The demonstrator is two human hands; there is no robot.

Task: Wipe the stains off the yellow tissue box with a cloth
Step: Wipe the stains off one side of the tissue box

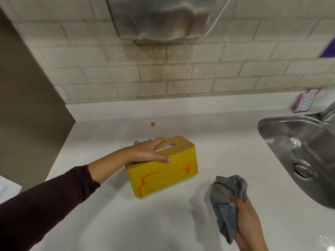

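Note:
The yellow tissue box [163, 180] with a wooden lid stands on the white counter [145, 223]. Orange streaks run across its front face, thickest near the upper right corner. My left hand [150, 151] lies flat on the lid, thumb hooked over the front edge, gripping the box. My right hand [248, 223] is low at the right, closed around a crumpled grey cloth [226, 198]. The cloth hangs a short way to the right of the box and does not touch it.
A steel sink [297, 156] with a drain fills the right side, a tap base behind it. An orange blob [153, 124] and small specks mark the counter behind the box. A pink packet [304, 100] leans at the wall. A brown panel [27, 124] borders the left.

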